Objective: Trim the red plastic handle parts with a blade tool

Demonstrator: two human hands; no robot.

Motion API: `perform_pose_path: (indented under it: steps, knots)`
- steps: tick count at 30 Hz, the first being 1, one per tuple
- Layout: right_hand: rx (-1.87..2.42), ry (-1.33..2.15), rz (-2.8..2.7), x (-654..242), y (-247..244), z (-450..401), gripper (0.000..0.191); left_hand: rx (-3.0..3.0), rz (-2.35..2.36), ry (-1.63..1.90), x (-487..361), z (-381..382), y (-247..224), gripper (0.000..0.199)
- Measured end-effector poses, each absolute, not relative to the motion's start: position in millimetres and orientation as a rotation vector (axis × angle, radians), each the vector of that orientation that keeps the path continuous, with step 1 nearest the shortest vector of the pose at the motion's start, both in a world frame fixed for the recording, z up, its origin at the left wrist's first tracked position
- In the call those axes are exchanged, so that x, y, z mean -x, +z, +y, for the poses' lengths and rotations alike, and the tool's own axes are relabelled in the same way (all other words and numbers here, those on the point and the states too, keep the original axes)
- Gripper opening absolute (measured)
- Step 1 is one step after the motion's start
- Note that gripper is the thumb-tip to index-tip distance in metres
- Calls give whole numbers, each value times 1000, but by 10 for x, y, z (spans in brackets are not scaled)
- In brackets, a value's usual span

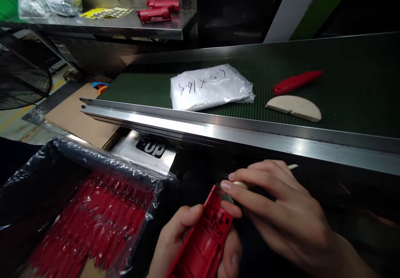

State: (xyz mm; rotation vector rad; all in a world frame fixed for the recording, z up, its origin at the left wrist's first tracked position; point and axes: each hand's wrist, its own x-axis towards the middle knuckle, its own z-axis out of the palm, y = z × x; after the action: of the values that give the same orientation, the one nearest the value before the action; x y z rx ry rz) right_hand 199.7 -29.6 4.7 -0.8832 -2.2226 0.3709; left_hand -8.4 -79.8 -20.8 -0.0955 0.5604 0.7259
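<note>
My left hand (pixel 170 238) is closed round a hollow red plastic housing half (pixel 203 244), its ribbed inside turned up towards me. My right hand (pixel 284 207) pinches a slim cream-coloured stick-like tool (pixel 240 184) by the narrow end of the housing. Part of the tool pokes out behind the knuckles; its working tip cannot be made out. Beyond my hands, on the green conveyor belt (pixel 140 80), lie a red elongated plastic part (pixel 296 82) and a beige half-moon-shaped piece (pixel 293 107).
A plastic-wrapped white packet (pixel 209 87) lies on the belt behind its metal rail (pixel 200 123). At lower left, a plastic-lined bin (pixel 162 182) holds many red parts (pixel 100 215). A steel shelf (pixel 109 27) carries red housings (pixel 156 14) and bagged hardware (pixel 64 1). A fan (pixel 23 69) stands left.
</note>
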Motion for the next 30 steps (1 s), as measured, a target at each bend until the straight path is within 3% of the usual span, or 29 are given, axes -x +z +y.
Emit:
perform_pose_path:
  steps: [9, 15, 30]
  knots:
    - [813, 270, -2285, -2034, -39, -232, 40, -2, 535, 744, 34, -757, -193, 48]
    - [994, 259, -1995, -2154, 12, -190, 49, -186, 458, 513, -2, -644, -72, 43]
    - [1038, 521, -2028, -2019, 124, -341, 39, 95, 361, 704, 66, -528, 48, 45]
